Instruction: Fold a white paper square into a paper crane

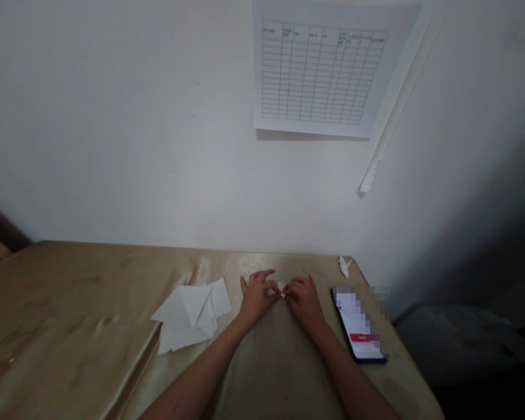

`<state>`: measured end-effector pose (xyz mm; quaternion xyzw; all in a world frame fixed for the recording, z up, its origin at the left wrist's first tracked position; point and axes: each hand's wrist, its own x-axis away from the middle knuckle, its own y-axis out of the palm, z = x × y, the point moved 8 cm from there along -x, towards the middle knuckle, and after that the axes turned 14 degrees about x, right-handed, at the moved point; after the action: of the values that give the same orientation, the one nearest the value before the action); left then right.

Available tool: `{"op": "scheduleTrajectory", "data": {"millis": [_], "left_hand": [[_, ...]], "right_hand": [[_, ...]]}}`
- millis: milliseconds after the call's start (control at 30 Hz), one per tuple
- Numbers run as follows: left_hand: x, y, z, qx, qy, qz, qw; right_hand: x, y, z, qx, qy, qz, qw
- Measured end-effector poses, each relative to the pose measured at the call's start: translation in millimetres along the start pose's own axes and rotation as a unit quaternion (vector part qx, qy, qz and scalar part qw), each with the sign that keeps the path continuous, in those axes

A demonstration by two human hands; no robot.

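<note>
My left hand point(256, 294) and my right hand point(303, 297) meet over the tan table point(91, 326), fingertips pinched together on a small white folded paper piece point(282, 288). Only a sliver of that paper shows between the fingers. A loose pile of white paper sheets point(192, 312), some folded into triangles, lies just left of my left hand. A tiny folded white paper figure point(343, 266) stands at the table's far right corner.
A phone point(359, 326) with a lit screen lies to the right of my right hand, near the table's right edge. A white wall rises behind the table, with a printed grid sheet point(321, 73) taped on it. A dark object point(459, 341) sits beyond the right edge.
</note>
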<state>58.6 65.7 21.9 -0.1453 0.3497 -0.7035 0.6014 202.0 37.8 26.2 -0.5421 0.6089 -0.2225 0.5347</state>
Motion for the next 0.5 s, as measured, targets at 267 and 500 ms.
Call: {"op": "scheduleTrajectory", "data": {"millis": [267, 500], "left_hand": [[3, -1.1, 9, -0.028, 0.064, -0.005, 0.998], [6, -3.3, 14, -0.044, 0.085, 0.007, 0.995]], "right_hand": [[-1, 0, 1, 0.041, -0.036, -0.017, 0.998], [-1, -3, -6, 0.068, -0.071, -0.013, 0.995]]}}
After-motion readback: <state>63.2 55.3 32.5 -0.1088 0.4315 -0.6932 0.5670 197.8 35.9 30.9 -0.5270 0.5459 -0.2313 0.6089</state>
